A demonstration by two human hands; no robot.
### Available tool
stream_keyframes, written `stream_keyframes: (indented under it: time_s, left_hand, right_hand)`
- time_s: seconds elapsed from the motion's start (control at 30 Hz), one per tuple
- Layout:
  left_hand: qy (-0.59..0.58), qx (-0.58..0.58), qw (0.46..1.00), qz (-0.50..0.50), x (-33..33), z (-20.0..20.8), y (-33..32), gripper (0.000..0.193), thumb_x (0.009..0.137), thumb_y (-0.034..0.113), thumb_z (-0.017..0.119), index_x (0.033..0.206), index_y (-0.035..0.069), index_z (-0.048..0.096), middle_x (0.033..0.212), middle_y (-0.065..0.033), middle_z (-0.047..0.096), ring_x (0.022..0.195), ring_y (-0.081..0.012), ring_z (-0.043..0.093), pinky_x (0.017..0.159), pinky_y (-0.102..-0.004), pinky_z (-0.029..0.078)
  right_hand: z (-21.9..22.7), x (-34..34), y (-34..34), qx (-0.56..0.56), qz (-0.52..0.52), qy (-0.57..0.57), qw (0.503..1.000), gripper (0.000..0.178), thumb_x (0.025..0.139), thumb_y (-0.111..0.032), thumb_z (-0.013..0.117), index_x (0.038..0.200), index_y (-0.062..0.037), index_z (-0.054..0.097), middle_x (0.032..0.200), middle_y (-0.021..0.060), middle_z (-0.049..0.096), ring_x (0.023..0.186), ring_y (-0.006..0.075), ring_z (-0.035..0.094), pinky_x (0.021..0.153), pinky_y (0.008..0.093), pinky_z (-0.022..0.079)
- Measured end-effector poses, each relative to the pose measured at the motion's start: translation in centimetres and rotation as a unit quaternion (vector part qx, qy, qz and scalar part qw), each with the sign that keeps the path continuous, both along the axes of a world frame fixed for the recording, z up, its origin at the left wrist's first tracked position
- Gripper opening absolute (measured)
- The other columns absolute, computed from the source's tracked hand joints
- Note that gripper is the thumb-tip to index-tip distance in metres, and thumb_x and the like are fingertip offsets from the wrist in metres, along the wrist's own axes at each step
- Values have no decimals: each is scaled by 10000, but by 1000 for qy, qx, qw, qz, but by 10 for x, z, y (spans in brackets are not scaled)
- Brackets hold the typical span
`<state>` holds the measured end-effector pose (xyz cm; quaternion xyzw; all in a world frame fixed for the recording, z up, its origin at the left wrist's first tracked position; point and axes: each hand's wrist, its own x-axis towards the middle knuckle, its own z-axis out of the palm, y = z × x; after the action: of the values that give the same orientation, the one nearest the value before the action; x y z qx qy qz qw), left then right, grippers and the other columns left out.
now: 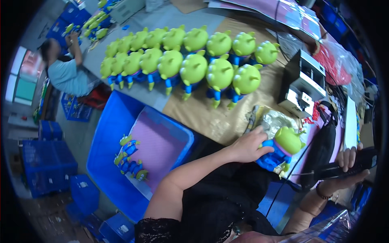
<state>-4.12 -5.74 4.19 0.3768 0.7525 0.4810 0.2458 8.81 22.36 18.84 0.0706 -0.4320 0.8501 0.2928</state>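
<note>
1. The left hand (249,146) has its fingers wrapped around a toy (279,149) with a green head and a blue body.
2. This toy is at the near edge of the desk (166,18), just beside some shiny wrap (279,119). I cannot tell if it touches the desk. It is tilted, with its head up and to the right.
3. The right hand (342,181) has its fingers closed around a long black tool (326,173). The tool's thin end points toward the toy.
4. A front row (193,69) and a back row (219,43) of toys like it stand close together on the desk.
5. A black and white box (300,87) sits to the right of the rows. A red bag (330,67) is behind it.
6. A big blue bin (104,137) is by the desk. A few small toys (131,166) lie inside, next to a pink sheet (164,139).
7. Far to the left, another person (67,79) has both hands up near more toys (96,25).
</note>
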Motion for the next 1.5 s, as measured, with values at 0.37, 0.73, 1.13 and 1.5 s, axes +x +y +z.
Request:
stream_keyframes:
  time_s: [0.37,0.73,1.13,1.5]
  left_hand:
    - [240,111,677,686,-68,-68,-311,345,989,161,546,1237,-74,496,1153,-195,585,1063,-268,562,939,-363,427]
    - [299,-36,740,601,-132,-113,-340,459,930,187,627,1278,-39,432,1258,-258,490,1193,-407,466,1007,-454,367]
    - [-208,-428,413,777,143,-362,-582,657,686,566,772,1129,94,660,1140,-204,653,1105,-307,634,900,-467,524]
    - [-281,-181,481,810,175,-396,-569,980,661,364,841,1417,32,314,1354,-256,458,1185,-366,533,990,-464,470]
  right_hand:
    - [-60,30,67,-100,5,-97,990,584,968,-378,606,1269,63,371,865,50,379,749,136,408,716,278,409]
    - [-54,11,34,-38,-21,-169,985,603,982,-428,568,1279,64,385,887,55,392,768,138,428,755,279,434]
    - [-22,11,-1,32,-186,-265,946,581,939,-437,636,1186,65,482,857,71,512,761,162,515,751,272,479]
    - [-9,-36,-81,12,-196,-255,947,550,913,-506,648,1060,14,544,791,71,562,705,177,572,705,312,507]
